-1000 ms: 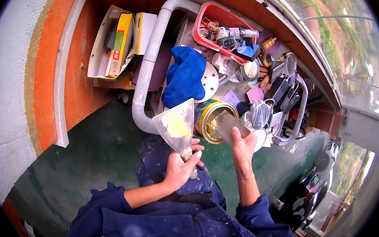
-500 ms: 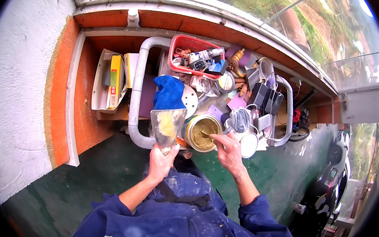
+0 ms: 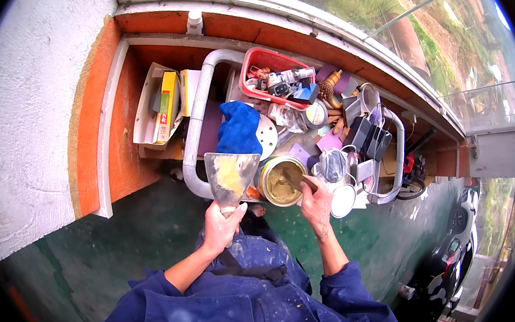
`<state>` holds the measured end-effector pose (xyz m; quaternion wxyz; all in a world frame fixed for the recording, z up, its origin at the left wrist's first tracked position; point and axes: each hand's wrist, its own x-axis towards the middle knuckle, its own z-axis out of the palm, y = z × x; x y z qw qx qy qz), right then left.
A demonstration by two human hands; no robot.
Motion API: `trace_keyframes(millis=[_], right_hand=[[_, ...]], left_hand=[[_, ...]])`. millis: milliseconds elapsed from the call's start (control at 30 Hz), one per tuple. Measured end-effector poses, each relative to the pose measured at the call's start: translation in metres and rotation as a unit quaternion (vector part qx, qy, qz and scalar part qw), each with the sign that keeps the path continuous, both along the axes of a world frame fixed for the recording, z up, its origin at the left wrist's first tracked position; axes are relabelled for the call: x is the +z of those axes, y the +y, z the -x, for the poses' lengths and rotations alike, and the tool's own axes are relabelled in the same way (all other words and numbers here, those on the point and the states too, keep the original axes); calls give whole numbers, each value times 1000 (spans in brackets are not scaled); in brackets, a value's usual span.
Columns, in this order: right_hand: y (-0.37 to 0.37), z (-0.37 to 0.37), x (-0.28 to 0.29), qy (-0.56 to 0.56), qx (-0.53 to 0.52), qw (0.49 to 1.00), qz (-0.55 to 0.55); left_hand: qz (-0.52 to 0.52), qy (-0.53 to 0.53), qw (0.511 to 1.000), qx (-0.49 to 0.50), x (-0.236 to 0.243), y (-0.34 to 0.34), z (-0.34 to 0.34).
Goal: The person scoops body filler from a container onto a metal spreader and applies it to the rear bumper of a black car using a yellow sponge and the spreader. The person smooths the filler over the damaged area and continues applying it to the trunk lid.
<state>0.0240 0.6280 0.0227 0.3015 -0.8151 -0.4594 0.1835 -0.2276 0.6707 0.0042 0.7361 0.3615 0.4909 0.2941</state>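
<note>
My left hand (image 3: 220, 225) grips the handle of a wide putty knife (image 3: 230, 176), its blade smeared with pale yellow paste and held up beside an open metal can (image 3: 279, 191) of tan putty. With closed fingers, my right hand (image 3: 317, 206) holds a flat scraper (image 3: 307, 183) whose end is over or in the can's mouth; whether it touches the putty I cannot tell. Behind the blade lies a blue cloth (image 3: 237, 129) with a white perforated disc (image 3: 266, 135). A round white lid (image 3: 343, 200) sits just right of the can.
A grey tubular-framed cart (image 3: 193, 151) holds a red basket (image 3: 251, 61) of small items, cords and tools. Cardboard boxes (image 3: 165, 107) sit left. An orange ledge (image 3: 150, 21) runs below the window. Green floor (image 3: 384, 236) lies beneath; a scooter (image 3: 452, 248) stands at the right.
The view has shifted, showing more of the window ledge. The scraper in my right hand, broadside over the can a second ago, is now angled more edge-on at the can's right side.
</note>
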Motion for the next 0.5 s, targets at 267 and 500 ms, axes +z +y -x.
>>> trace_keyframes(millis=[267, 500], right_hand=[[-14, -20, 103, 102, 43, 989, -96], [-21, -24, 192, 54, 159, 965, -199]], left_hand=[[-175, 155, 957, -171, -10, 32, -8], [-162, -17, 928, -335, -2, 54, -32]])
